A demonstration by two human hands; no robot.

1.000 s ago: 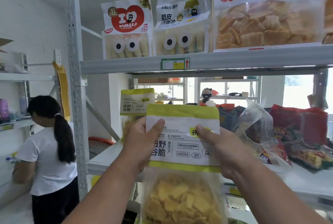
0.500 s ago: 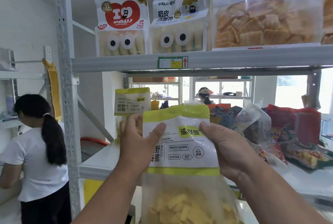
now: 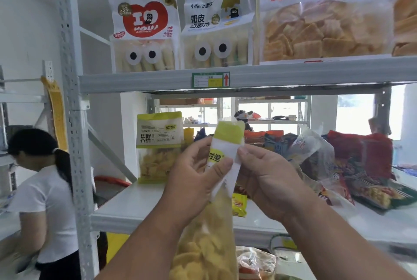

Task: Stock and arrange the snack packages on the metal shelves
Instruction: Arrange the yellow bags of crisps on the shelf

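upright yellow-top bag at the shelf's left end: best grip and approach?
Pinch the flat yellow header of the bag from the front, probably. It stands upright facing out with open shelf before it; the chip-filled lower half looks bulgy and crushable, the sealed top flat.

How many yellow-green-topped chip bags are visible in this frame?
2. One bag stands upright at the left end of the middle shelf. The held bag is gripped at its top by left hand and right hand. More may hide behind the pile.
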